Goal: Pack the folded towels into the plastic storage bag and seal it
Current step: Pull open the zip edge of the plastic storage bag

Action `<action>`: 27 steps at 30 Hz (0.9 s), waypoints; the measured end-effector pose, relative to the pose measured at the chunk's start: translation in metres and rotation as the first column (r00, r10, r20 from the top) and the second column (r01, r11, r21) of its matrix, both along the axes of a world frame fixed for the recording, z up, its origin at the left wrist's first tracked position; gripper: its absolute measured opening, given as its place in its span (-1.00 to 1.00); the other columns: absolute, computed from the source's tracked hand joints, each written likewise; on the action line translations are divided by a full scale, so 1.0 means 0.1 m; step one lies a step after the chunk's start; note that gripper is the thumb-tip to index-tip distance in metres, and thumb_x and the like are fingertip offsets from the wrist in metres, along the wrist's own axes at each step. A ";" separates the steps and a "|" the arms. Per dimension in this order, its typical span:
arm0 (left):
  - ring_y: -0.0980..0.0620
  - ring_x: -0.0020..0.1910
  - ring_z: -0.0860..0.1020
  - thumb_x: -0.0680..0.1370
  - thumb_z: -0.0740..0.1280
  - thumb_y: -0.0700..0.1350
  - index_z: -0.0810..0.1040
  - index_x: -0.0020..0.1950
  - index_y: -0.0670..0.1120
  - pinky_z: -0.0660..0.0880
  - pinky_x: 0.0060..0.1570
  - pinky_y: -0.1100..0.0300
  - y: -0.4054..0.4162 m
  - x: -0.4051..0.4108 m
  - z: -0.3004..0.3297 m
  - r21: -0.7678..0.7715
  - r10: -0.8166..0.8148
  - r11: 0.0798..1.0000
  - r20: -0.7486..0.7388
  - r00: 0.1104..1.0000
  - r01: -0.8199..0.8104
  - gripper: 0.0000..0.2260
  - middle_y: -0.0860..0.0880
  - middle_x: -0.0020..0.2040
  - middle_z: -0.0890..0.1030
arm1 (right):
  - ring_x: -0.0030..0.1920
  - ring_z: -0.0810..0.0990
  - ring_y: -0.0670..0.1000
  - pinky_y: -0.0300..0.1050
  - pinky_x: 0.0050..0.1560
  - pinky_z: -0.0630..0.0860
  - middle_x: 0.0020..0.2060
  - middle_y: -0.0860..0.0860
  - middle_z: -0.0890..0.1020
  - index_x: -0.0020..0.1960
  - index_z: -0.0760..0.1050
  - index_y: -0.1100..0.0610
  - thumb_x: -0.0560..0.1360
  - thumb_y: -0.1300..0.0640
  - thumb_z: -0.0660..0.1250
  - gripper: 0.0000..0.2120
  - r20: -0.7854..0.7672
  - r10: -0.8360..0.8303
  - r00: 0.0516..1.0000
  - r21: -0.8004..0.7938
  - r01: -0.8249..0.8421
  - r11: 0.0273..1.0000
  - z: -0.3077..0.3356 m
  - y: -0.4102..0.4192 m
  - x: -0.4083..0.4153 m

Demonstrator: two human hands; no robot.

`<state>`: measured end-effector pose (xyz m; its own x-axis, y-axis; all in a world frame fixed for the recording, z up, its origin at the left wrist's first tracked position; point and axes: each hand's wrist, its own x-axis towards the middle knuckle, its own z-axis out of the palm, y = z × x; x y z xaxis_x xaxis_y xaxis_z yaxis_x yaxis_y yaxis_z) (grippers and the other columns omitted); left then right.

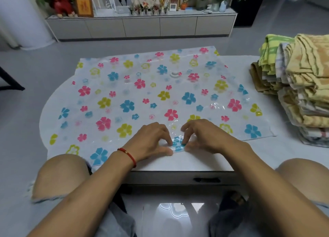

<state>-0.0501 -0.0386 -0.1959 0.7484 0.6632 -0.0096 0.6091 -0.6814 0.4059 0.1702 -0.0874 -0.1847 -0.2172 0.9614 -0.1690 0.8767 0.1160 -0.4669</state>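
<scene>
The plastic storage bag (142,94), clear with printed flowers, lies flat and empty across the white table (204,163), its round valve (174,74) toward the far side. At its near edge the left hand (151,141) rests on the film, fingers curled, thumb and fingertips pinching the plastic beside a blue flower. Just to the right, almost touching it, the right hand (204,136) does the same, fingers bent and nipping the same stretch of edge. Judging by this, the person is working the mouth open. To do it well, each hand should catch a different layer and rub the two apart before pulling, keeping the zipper track straight. Further right, the folded towels (299,87) stand in a tall stack on the table, beside the bag and not yet packed.
</scene>
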 end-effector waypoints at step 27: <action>-0.05 -0.12 0.52 0.60 0.22 -0.09 0.62 0.06 -0.05 0.53 -0.12 0.04 -0.17 0.16 0.20 0.160 -0.039 0.984 -0.225 0.974 0.076 -0.82 -0.03 -0.07 0.56 | 0.13 0.52 -0.06 0.31 0.57 -0.03 -0.03 -0.11 0.63 -0.26 0.63 0.07 0.37 0.11 0.47 -0.93 -0.119 -0.269 0.956 0.160 0.286 0.945 -0.07 -0.12 -0.23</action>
<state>-0.0343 -0.0556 -0.1761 0.7769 0.6255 -0.0716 0.6286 -0.7643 0.1436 0.1472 -0.0994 -0.1920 0.0556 0.9984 0.0142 0.8387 -0.0390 -0.5432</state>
